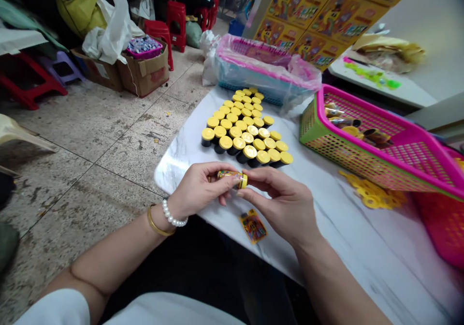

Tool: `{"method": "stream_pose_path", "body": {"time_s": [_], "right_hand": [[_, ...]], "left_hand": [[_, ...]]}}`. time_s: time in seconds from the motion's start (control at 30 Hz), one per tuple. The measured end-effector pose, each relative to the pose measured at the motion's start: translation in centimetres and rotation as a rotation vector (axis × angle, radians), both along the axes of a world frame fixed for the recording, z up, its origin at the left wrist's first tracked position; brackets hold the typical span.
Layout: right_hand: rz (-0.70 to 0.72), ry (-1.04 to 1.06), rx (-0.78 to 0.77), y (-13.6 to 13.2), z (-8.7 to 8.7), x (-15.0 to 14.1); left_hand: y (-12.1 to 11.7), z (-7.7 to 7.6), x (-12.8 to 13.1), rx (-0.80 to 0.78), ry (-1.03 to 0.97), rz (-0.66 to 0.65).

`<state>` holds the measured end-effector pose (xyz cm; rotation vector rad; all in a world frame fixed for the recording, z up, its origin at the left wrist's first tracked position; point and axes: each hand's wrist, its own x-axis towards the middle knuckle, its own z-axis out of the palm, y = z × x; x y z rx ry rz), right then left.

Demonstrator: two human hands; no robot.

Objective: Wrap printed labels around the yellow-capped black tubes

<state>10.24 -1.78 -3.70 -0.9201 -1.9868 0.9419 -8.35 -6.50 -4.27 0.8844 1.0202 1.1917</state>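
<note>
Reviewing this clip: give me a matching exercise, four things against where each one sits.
Things:
1. small tube
2. capped containers
3. loose yellow caps
4. printed label

Places:
A. on the table below the hands
B. held between left hand and right hand
C. beside the pink-rimmed basket
D. standing in rows on the table

Pairs: 1-B, 2-D, 3-C, 4-A

You hold a small tube (232,177) lying sideways above the table's near edge, its body wrapped in a colourful printed label, its yellow cap (244,181) seated at the right end, pinched between both sets of fingertips.
</note>
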Motion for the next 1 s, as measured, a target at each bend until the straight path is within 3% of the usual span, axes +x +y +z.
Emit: {"method": "stream_pose_path", "body": {"time_s": [0.13,0.3,0.43,0.5,0.6,0.67,0.77,0.87,1.0], "right_hand": [[0.021,-0.063,0.122,-0.2,-0.1,-0.3],[0.047,-0.158,0.469,-0.2,0.4,-0.1],[0.002,-0.134,0.548,0.0,1.7,0.8],[-0.102,-0.084,0.464,0.2,2.7,1.6],[-0.251,0.062,0.154,0.8,3.8,2.8],[-0.271,0.165,-0.084,1.6,4.0,3.8],[-0.182,0.231,-0.361,2.8,3.3,5.2],[-0.084,0.295,-0.493,3.4,2.0,6.4],[-0.052,0.294,-0.513,2.9,0.8,6.7]], "left_hand": [[0.3,0.2,0.0,-0.003,0.055,0.014],[1.1,0.1,-0.9,-0.066,-0.06,-0.16],[2.3,1.7,-0.3,0.018,-0.095,-0.178],[3.3,3.0,0.8,0.121,-0.053,-0.18],[5.2,4.5,3.0,0.249,0.012,-0.203],[6.4,4.6,4.4,0.292,0.069,-0.22],[7.4,3.5,5.9,0.22,0.131,-0.28],[7.5,2.4,6.2,0.125,0.137,-0.305],[7.5,2.4,5.6,0.019,0.06,-0.338]]}}
